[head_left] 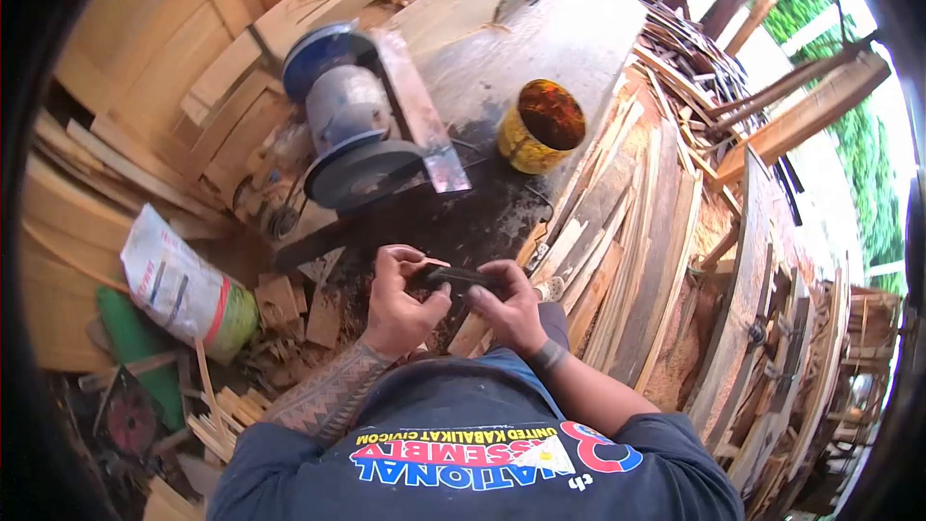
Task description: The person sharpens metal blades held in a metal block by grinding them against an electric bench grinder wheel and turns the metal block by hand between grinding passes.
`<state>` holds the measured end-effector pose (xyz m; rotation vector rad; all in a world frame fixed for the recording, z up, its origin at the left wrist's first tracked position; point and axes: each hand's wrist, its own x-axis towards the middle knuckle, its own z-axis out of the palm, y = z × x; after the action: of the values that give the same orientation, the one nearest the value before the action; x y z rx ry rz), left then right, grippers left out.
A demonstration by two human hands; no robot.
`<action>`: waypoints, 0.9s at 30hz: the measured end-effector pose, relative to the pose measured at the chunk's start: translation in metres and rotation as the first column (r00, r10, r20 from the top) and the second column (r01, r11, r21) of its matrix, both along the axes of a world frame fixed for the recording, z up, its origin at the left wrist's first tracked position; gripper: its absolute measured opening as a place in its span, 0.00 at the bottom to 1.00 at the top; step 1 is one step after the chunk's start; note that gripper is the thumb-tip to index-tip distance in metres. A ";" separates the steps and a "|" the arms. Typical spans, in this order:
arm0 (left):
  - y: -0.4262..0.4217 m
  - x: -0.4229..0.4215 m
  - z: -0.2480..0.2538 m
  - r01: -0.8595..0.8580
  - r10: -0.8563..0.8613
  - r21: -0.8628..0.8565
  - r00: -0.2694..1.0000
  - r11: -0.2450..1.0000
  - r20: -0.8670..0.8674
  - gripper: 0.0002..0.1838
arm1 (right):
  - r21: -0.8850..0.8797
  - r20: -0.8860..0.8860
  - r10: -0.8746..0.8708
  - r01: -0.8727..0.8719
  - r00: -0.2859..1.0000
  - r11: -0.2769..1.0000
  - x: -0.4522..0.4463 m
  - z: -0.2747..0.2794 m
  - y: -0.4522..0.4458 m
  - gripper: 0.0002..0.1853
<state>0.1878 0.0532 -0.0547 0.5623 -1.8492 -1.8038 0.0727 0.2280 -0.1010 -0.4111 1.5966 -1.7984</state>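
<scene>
Both hands are close together in front of the shirt, low in the middle of the view. A small dark flat piece [465,276] spans between them. My left hand [403,299] pinches its left end, with a thin reddish strip showing by the fingertips. My right hand [509,304] grips the other end between thumb and fingers. Beyond the hands stands a bench grinder [347,106] with a dark wheel [362,174] facing me. To its right, a yellow can [540,127], dark and reddish inside, sits on the stained workbench [521,29].
Long wood strips [646,241] lie along the bench's right side. A white and green sack [188,280] leans at the left among wood scraps [280,299]. A flat metal bar [420,111] slants beside the grinder. Boards [743,289] stand at the far right.
</scene>
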 end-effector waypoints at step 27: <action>-0.096 -0.027 -0.062 -0.616 0.638 0.193 0.765 0.764 -0.083 0.12 | 0.169 -0.618 0.031 0.094 0.785 0.981 -0.071 0.016 -0.186 0.15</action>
<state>0.1612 -0.0430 -0.1169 0.9533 -1.2098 -1.4703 0.0020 0.0420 -0.0847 -0.9673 2.2105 -1.5898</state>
